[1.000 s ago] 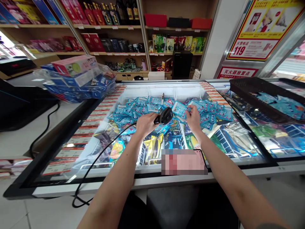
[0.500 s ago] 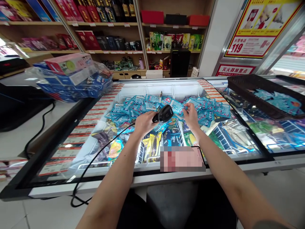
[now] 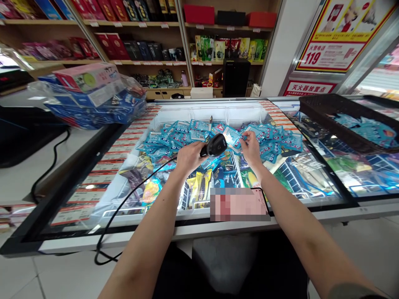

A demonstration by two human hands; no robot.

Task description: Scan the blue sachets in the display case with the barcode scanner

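My left hand (image 3: 190,158) is wrapped round the handle of a black corded barcode scanner (image 3: 216,145). The scanner's head faces a blue packet (image 3: 232,136), which my right hand (image 3: 250,148) pinches at its right edge. A bright patch of light lies on that packet. Around both hands, many more blue packets (image 3: 183,135) are spread over the glass top of a chest freezer. The scanner's black cable (image 3: 134,192) runs from my left hand down over the freezer's front edge.
A phone (image 3: 240,204) lies at the freezer's front edge between my forearms. Boxes in clear plastic (image 3: 93,97) stand at the left. A dark basket (image 3: 346,122) with blue packets sits at the right. Stocked shelves (image 3: 149,62) rise behind.
A bright patch of light now shows on the packet in my right hand. Both hands keep nearly the same place, and the view has tilted slightly.
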